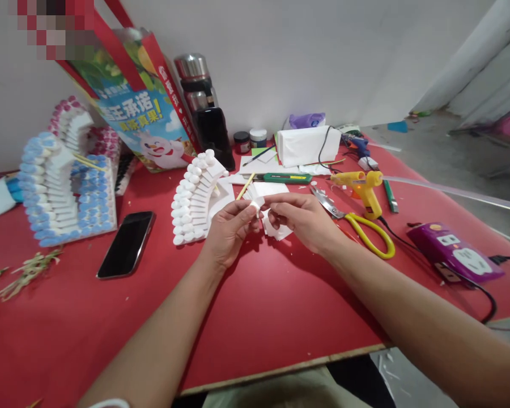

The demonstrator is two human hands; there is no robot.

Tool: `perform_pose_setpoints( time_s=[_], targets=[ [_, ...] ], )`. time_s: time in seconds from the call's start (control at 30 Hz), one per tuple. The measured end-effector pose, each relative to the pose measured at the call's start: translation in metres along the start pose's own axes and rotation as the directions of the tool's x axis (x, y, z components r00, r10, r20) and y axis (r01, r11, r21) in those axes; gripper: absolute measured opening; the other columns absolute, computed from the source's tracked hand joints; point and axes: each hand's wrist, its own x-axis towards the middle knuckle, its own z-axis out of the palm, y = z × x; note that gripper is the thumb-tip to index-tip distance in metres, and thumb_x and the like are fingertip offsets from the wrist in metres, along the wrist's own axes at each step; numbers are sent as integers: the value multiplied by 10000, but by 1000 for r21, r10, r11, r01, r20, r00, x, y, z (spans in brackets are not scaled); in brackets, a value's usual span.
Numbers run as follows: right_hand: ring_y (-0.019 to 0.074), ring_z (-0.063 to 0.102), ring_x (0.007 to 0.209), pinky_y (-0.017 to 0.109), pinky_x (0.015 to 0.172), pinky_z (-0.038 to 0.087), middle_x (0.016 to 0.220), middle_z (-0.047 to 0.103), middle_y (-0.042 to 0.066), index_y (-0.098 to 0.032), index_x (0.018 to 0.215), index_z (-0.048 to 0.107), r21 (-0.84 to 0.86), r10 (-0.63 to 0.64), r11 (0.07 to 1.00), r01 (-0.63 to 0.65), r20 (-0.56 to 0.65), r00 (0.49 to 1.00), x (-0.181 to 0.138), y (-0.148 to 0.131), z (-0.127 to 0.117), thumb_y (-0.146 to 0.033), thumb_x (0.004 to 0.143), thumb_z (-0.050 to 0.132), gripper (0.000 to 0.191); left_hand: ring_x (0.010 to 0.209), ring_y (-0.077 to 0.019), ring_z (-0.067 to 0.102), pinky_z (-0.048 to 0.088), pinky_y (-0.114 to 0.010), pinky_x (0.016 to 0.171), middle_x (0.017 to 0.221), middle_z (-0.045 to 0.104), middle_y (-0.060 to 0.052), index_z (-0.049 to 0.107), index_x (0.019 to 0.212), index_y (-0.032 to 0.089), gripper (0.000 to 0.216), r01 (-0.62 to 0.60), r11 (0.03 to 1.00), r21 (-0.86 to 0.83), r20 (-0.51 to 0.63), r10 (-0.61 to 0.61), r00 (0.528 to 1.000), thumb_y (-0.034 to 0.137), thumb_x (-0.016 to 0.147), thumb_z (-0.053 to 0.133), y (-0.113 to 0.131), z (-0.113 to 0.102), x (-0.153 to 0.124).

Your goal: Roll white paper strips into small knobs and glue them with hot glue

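Note:
Above the red table, my left hand (pixel 234 226) pinches a small white piece of paper (pixel 257 203) between thumb and fingers. My right hand (pixel 300 218) meets it from the other side, fingers curled and its index finger reaching to the same paper. Below and behind the fingers lie loose white paper slips (pixel 278 229). Left of my hands stands a curved white model (pixel 191 198) made of stepped strips with rounded white ends. Close behind is a green utility knife (pixel 287 178). To the right lie scissors with yellow handles (pixel 372 232).
A yellow glue gun (pixel 368 190) and a purple power strip (pixel 457 249) with cords are on the right. At left are a phone (pixel 126 243) and blue-and-white models (pixel 68 198). A printed bag (pixel 140 107), thermos (pixel 195 85) and upright black phone (pixel 215 136) stand along the wall.

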Motion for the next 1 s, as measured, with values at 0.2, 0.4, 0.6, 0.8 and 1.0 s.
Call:
perform_pose_setpoints(
  time_s=[0.2, 0.4, 0.6, 0.8, 1.0],
  targets=[
    [133, 587, 658, 300, 645, 479, 729, 683, 16, -202, 993, 814, 27, -5, 1000, 4, 45, 999, -3, 1, 0, -264, 823, 728, 200, 652, -94, 628, 514, -215, 640, 757, 711, -14, 744, 838, 171, 224, -29, 999, 15, 24, 28, 999, 290, 721, 892, -3, 0, 1],
    [119, 586, 648, 295, 650, 478, 761, 668, 4, -205, 996, 819, -90, -103, 990, 105, 30, 994, -6, -2, 9, -217, 819, 686, 222, 658, -92, 619, 508, -211, 647, 751, 691, -7, 736, 833, 169, 206, -49, 999, 5, 36, 49, 998, 279, 738, 882, -4, -1, 1],
    [111, 576, 633, 298, 630, 466, 798, 650, 0, -220, 988, 824, -100, -123, 987, 123, 13, 992, -7, 0, 13, -213, 798, 676, 242, 645, -88, 603, 505, -215, 628, 761, 676, 3, 744, 849, 164, 263, -57, 998, 4, 20, 57, 998, 299, 698, 912, -2, -1, 2],
    [110, 561, 626, 293, 625, 438, 738, 643, -7, -233, 1022, 830, 10, -36, 999, 36, -8, 999, -9, 1, 15, -216, 785, 701, 270, 626, -73, 597, 508, -206, 639, 782, 690, 9, 759, 844, 174, 251, -55, 998, -7, 10, 55, 998, 275, 681, 921, -3, -2, 4],
    [101, 549, 630, 295, 620, 428, 807, 639, 0, -267, 1022, 839, 13, -56, 998, 57, -17, 998, -9, 5, 17, -206, 795, 706, 269, 622, -73, 604, 511, -199, 630, 757, 691, 5, 755, 831, 165, 255, -46, 999, 1, 4, 46, 999, 286, 682, 921, -5, -3, 4]
  ],
)
